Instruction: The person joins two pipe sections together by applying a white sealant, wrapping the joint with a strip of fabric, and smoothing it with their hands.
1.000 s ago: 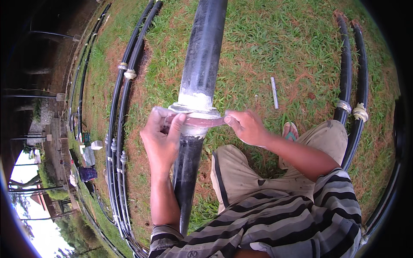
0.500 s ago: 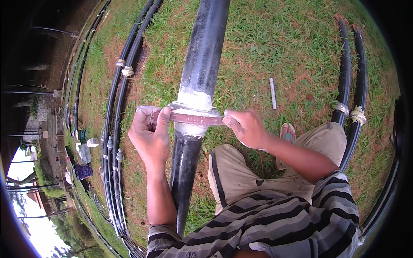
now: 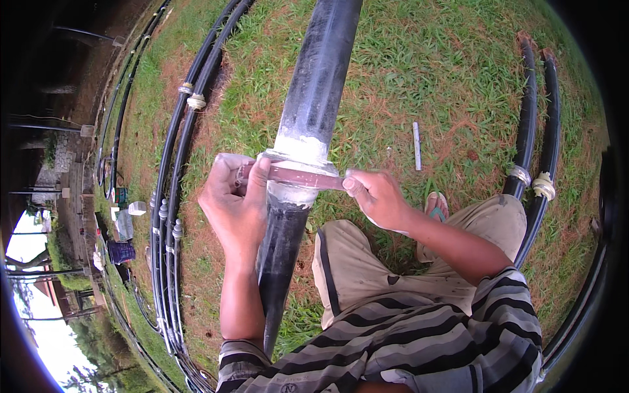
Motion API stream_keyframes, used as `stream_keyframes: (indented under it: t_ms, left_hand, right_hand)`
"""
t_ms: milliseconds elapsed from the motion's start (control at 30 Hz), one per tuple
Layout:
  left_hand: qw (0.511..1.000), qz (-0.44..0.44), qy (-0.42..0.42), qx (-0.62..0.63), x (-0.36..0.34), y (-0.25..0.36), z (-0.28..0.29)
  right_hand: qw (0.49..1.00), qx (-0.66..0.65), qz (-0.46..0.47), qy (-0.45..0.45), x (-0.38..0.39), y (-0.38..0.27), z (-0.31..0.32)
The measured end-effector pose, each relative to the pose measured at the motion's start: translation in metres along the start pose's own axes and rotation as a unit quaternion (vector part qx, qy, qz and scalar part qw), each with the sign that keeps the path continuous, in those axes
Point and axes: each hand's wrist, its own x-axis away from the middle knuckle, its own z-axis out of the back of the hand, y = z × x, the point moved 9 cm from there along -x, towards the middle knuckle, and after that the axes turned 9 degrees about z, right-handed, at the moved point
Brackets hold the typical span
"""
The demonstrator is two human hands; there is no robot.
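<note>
A thick black pole (image 3: 314, 85) runs from the top of the view down past my left forearm. Around its middle sits a white, plaster-like raised collar (image 3: 301, 150) with smeared edges. Across the collar lies a reddish-brown strip that looks like sandpaper (image 3: 304, 178), pulled taut. My left hand (image 3: 237, 190) pinches its left end between thumb and fingers, left of the pole. The right end is pinched by my right hand (image 3: 379, 199), just right of the pole. White dust coats my fingers. The strip's underside against the collar is hidden.
More black poles with pale collars lie on the grass to the left (image 3: 175, 124) and right (image 3: 526, 118). A short white stick (image 3: 417, 145) rests on the grass. My bent legs and a sandalled foot (image 3: 436, 206) are right of the pole. A dark bucket (image 3: 121, 252) stands far left.
Both hands still hold the strip on the collar. My left hand has shifted slightly right and the strip now slants a little more. The whole view has moved slightly.
</note>
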Motion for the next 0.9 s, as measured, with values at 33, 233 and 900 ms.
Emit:
stream_keyframes:
  t_ms: [33,233,900]
  left_hand:
    - [0.998,0.01,0.009,0.061,-0.005,-0.008,0.004]
    - [0.996,-0.061,-0.059,-0.031,0.013,0.012,-0.019]
    - [0.997,0.03,-0.073,0.005,0.001,-0.01,-0.007]
  right_hand:
    - [0.999,0.018,0.021,0.031,-0.002,-0.005,0.006]
    - [0.996,-0.075,-0.055,-0.016,-0.002,0.015,-0.012]
    - [0.997,-0.072,-0.034,0.004,-0.007,-0.003,0.002]
